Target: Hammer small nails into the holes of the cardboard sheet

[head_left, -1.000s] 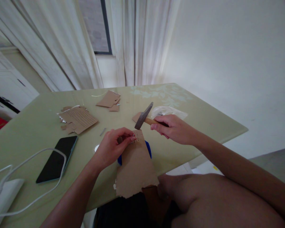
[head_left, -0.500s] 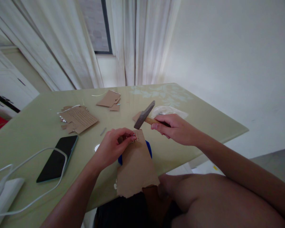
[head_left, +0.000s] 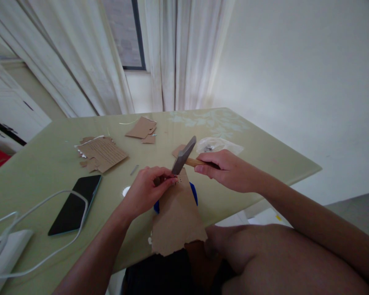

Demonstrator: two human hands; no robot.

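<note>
My right hand point(head_left: 223, 169) is wrapped round the wooden handle of a hammer point(head_left: 184, 155). The hammer's head slants down to the fingertips of my left hand point(head_left: 152, 183). Those fingers are pinched together over the far end of a cardboard strip point(head_left: 178, 221), on something too small to make out, perhaps hidden by the hammer head. Rows of small dark dots mark the cardboard beside the fingertips. Under the strip a blue object point(head_left: 193, 193) shows at both sides. The strip's torn near end reaches past the table edge toward my lap.
Cardboard scraps point(head_left: 103, 153) and more pieces point(head_left: 141, 128) lie farther back. A phone point(head_left: 75, 205), a white cable point(head_left: 85, 213) and a white power strip point(head_left: 10, 248) are at left. A small metal piece point(head_left: 134, 169) lies behind my left hand. A clear plastic bag point(head_left: 219, 144) sits beyond the hammer.
The hammer has come down and slightly left, its head now at my left fingertips. My left hand and the cardboard strip have stayed almost in place.
</note>
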